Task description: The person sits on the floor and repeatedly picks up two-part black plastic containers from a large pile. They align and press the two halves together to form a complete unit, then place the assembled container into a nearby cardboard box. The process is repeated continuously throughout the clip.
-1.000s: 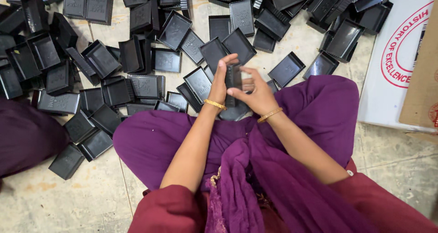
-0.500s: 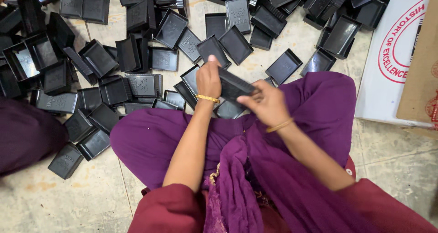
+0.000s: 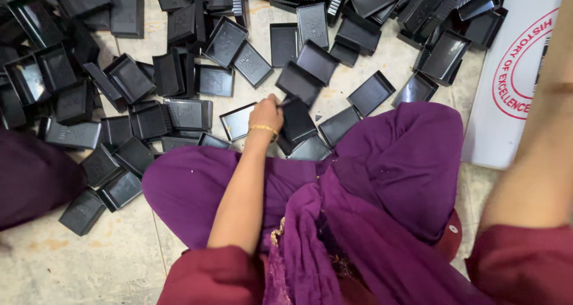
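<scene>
Black plastic trays cover the stone floor in the head view, shallow rectangular ones, some mouth up and some tipped on edge; every one whose inside shows holds nothing. The left hand reaches out over the purple lap, its fingers closed narrowly on the upper edge of one black tray, which stands tilted just beyond the knee. A gold bangle circles that wrist. Touching the held tray on its near side lies another tray, half tucked under the cloth. Just to the left of the held tray an open tray lies flat, its glossy floor bare. Farther off from the held tray, a heap of trays piles up at upper left, several nested inside one another. The right forearm rises along the right edge and its hand is out of the picture, so I cannot tell how its fingers stand. Behind it, well right of the held tray, lies a white board with a red round print.
</scene>
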